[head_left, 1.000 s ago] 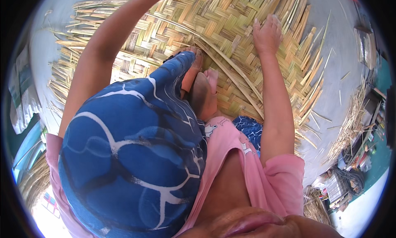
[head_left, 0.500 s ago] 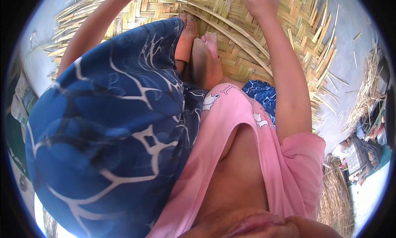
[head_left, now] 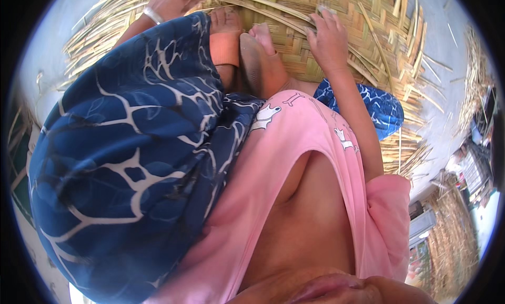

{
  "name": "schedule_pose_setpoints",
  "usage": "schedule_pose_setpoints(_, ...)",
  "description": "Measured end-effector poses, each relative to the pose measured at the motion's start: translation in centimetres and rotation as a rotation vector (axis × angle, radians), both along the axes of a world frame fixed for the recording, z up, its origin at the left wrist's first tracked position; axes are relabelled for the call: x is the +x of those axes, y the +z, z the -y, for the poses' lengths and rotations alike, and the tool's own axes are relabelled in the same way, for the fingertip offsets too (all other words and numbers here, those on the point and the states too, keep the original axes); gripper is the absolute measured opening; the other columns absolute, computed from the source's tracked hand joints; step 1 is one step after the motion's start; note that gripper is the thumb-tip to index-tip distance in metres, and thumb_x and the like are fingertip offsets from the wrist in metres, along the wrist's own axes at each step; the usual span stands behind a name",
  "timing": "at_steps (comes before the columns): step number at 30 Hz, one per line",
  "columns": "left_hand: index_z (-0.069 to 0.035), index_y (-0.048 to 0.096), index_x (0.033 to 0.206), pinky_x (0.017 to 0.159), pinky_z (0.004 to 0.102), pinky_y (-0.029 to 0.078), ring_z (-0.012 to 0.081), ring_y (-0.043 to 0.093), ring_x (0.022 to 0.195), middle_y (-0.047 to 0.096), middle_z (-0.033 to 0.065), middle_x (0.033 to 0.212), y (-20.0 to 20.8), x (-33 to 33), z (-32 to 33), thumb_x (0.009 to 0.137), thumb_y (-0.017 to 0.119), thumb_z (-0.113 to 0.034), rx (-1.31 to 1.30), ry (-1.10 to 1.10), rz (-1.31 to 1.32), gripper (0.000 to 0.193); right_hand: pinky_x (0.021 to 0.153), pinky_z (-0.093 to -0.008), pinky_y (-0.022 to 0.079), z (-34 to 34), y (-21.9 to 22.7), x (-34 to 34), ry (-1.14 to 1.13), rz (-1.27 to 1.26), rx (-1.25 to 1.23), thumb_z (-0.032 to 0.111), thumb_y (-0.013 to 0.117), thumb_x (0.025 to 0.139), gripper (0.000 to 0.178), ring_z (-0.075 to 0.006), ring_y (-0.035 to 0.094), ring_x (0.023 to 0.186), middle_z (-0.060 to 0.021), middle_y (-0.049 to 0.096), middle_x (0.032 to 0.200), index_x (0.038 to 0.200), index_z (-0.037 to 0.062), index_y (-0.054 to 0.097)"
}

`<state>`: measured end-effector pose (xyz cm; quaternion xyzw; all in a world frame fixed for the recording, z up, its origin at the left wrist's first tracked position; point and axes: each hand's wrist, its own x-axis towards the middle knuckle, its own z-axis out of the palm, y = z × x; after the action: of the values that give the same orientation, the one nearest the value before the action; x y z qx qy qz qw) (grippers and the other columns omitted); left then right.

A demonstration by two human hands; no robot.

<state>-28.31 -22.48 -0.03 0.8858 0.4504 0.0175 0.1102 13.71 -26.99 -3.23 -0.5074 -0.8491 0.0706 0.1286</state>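
Note:
A woven mat of flat yellow-green bamboo strips (head_left: 294, 56) spreads in front of me, with long loose strips (head_left: 273, 8) lying curved across it. My left hand (head_left: 173, 1), with a pale bangle at the wrist, is at the top edge of the view, over the mat's left part. Its fingers point right, spread near the ends of the loose strips, and are partly cut off. My right hand (head_left: 330, 41) rests on the mat right of my feet, thumb apart from the fingers, at the loose strips. Neither hand plainly grips anything.
My bare feet (head_left: 226, 22) with orange cuffs rest on the mat. Blue patterned cloth (head_left: 126, 146) covers my raised left knee. Uncut strip ends (head_left: 421, 56) fringe the mat. Straw-like scraps (head_left: 473, 83) lie on the grey floor, and a dry bundle (head_left: 452, 235) stands at the lower right.
My right hand has come nearer, down from the top edge, and its fingers now show. More of my left hand is in view. The whole view has shifted slightly.

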Motion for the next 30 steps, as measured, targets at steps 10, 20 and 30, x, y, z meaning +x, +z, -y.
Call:
schedule_pose_setpoints(10,-0.016,0.066,0.117,0.076,0.0428,0.056,0.0351,0.07,0.092,0.073,0.0103,0.102,-2.2,-2.0,-1.3,0.103,0.061,-0.028,-0.07,0.279,0.122,0.019,0.093,-0.0425,0.052,-2.0,-0.4,0.9,-0.065,-0.072,-0.08,0.024,0.066,0.094,0.023,-0.0323,0.064,0.111,-0.0088,0.072,0.115,0.115,0.0152,0.072)
schedule_pose_setpoints(20,-0.019,0.074,0.11,0.074,0.0442,0.056,0.0344,0.071,0.083,0.075,0.009,0.091,1.0,-2.1,-2.9,0.101,0.059,-0.053,-0.247,0.312,0.035,0.038,0.07,-0.0494,0.053,-3.3,3.8,1.2,-0.172,-0.009,-0.489,0.058,0.054,0.1,0.048,-0.0407,0.068,0.079,-0.0173,0.072,0.083,0.108,0.0139,0.072)
schedule_pose_setpoints(30,-0.02,0.069,0.125,0.1,0.0459,0.046,0.029,0.062,0.121,0.069,0.0025,0.127,0.8,-2.6,-1.3,0.097,0.067,-0.033,0.254,0.271,-0.022,0.03,0.078,-0.0502,0.055,-4.0,3.1,-1.0,-0.101,-0.032,-0.48,0.052,0.052,0.101,0.045,-0.0376,0.069,0.091,-0.0145,0.073,0.1,0.106,0.0124,0.072)
